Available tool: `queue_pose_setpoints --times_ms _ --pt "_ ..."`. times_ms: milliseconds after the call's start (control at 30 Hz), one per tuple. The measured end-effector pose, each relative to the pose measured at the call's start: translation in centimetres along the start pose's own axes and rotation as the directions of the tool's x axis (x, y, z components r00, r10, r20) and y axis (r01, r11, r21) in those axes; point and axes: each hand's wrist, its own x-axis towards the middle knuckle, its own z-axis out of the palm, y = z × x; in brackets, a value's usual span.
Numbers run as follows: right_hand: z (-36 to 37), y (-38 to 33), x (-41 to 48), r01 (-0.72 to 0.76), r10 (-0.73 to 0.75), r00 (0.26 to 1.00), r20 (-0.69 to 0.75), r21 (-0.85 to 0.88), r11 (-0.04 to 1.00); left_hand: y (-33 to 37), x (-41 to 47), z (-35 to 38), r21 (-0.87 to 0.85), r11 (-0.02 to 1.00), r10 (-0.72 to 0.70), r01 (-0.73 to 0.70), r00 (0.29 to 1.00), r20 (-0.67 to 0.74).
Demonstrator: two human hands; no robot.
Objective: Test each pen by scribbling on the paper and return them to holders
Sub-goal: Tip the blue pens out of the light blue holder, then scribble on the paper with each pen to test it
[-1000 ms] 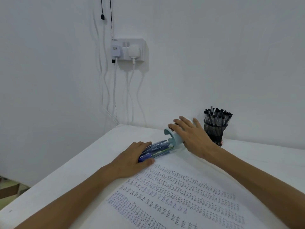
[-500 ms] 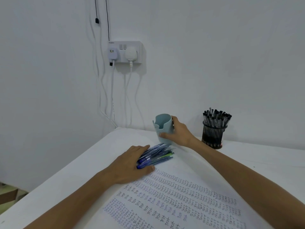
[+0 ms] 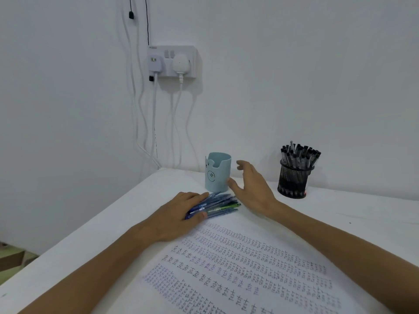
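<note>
A light blue holder (image 3: 217, 172) with a drawn face stands upright and empty near the table's back edge. My right hand (image 3: 251, 189) is just to its right, fingers spread, off the holder. Several blue pens (image 3: 217, 205) lie in a bundle on the table in front of it. My left hand (image 3: 179, 214) rests on the bundle's left end, fingers over it and thumb under, holding the pens. The paper (image 3: 244, 268), covered with rows of handwritten test words, lies in front of me. A black mesh holder (image 3: 293, 181) full of black pens stands at the right.
A wall socket (image 3: 172, 62) with two plugs and hanging white cables sits above the table's back left corner. The white table (image 3: 362, 211) ends at the left edge, where the floor shows below.
My right hand stood the blue holder upright from lying on its side, then let it go and drew back to the right. My left hand stayed on the blue pens.
</note>
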Motion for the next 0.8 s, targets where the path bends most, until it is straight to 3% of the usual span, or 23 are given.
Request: queue_pose_setpoints --times_ms 100,233,433,667,800 --pt "-0.9 -0.4 -3.1 0.230 -0.231 0.973 -0.015 -0.044 0.972 -0.7 0.3 0.0 -0.078 0.997 -0.030 0.030 1.000 0.002" --pt "-0.6 -0.9 -5.0 0.482 -0.466 0.872 0.150 -0.090 0.872 -0.9 0.4 -0.3 -0.164 0.985 -0.053 0.050 0.999 -0.012" --pt "0.5 -0.5 -5.6 0.506 -0.488 0.843 0.226 -0.026 0.862 -0.5 -0.3 -1.2 -0.338 0.941 0.007 -0.001 1.000 0.014" --pt "-1.9 0.6 -5.9 0.560 -0.531 0.769 0.355 0.027 0.828 0.3 -0.6 -1.0 -0.248 0.962 0.137 -0.116 0.988 0.069" --pt "-3.6 1.6 -6.4 0.574 -0.529 0.757 0.384 -0.004 0.819 1.1 -0.4 -0.2 -0.137 0.987 0.095 -0.081 0.991 0.093"
